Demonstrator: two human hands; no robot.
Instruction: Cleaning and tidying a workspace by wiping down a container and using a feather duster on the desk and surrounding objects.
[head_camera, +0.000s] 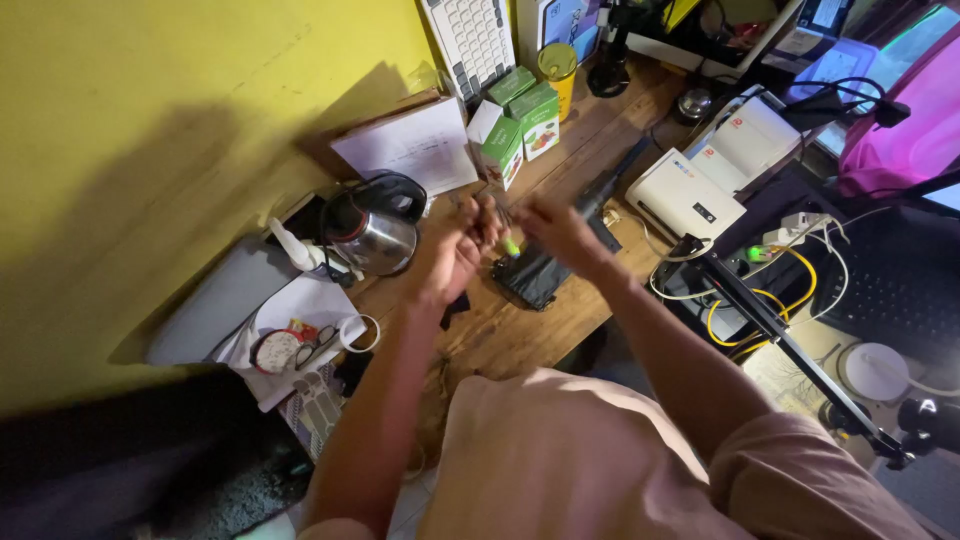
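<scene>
Both my hands are raised together over a wooden desk (520, 330). My left hand (452, 250) is closed around a small tool with a green tip (511, 246). My right hand (560, 228) is blurred and meets the left at that tool; I cannot tell what its fingers grip. Under the hands lies a flat black object (535, 278) on the wood.
A steel electric kettle (375, 232) stands to the left, green cartons (520, 125) and a white keyboard (470, 40) behind. White boxes (715, 170), yellow cables (770, 300) and a black stand arm (790, 350) crowd the right. Papers and tape (295, 335) lie at the lower left.
</scene>
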